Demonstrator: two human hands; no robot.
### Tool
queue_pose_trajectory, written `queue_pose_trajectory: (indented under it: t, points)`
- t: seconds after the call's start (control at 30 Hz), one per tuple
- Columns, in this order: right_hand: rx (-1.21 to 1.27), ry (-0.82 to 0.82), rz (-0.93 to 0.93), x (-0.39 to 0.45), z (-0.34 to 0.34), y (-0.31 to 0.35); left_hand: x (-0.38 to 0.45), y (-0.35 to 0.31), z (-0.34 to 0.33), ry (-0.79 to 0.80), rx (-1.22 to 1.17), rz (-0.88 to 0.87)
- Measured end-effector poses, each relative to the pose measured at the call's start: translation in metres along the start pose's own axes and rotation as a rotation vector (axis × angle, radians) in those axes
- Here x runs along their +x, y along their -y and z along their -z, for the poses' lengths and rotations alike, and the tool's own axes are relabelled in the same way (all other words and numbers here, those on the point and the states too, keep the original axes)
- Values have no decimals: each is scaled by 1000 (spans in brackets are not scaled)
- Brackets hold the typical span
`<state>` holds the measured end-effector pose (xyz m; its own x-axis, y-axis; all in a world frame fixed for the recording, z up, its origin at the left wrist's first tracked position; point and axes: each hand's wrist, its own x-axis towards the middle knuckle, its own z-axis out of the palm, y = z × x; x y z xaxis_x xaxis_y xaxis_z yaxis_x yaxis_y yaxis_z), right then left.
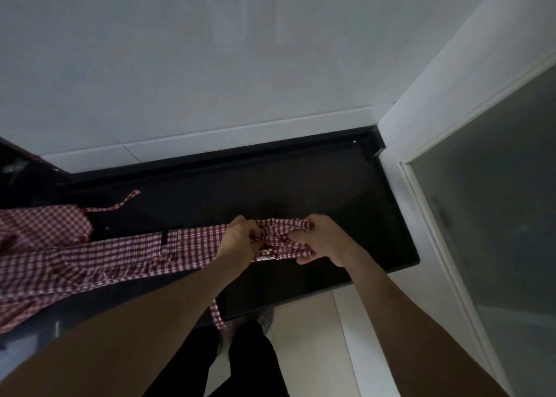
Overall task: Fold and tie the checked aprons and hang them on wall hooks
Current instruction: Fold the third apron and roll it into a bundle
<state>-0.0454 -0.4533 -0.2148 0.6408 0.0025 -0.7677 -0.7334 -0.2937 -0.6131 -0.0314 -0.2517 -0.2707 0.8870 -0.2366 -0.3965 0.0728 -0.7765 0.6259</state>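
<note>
Two bare hands are meeting over a black countertop, seen from above by a head-worn camera. The left hand is curling its fingers tightly around a bunched end of a red-and-white checked apron, with the knuckles facing up. The right hand is gripping the same bunched cloth just beside it, the thumb pressing on top and the fingers wrapping underneath. Neither hand is lying open; both are closing on fabric, and the gathered cloth is bridging the small gap between them.

This apron is stretching away to the left across the counter as a long folded band, widening into loose folds at the left edge. One narrow tie strap is hanging off the counter's front edge.

A second checked apron is lying in a heap further back on the left, with its own thin strap trailing toward the wall.

Two aprons are showing in all. A pale tiled wall is rising behind the counter.
</note>
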Motion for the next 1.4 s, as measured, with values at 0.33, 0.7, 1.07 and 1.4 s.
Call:
queue_pose_trajectory:
  t: [0.33, 0.7, 1.07, 1.4]
  points:
    - [-182, -97, 215, -4, -43, 26, 15, -8, 25, 274, 332, 67]
    - [-9, 36, 130, 1, -96, 38, 15, 5, 93, 633, -720, 435]
    - [-116, -166, 112, 21, -117, 21, 12, 36, 92, 290, 131, 205]
    - [-90, -500, 122, 34, -143, 3, -5, 55, 85, 21, 465, -67]
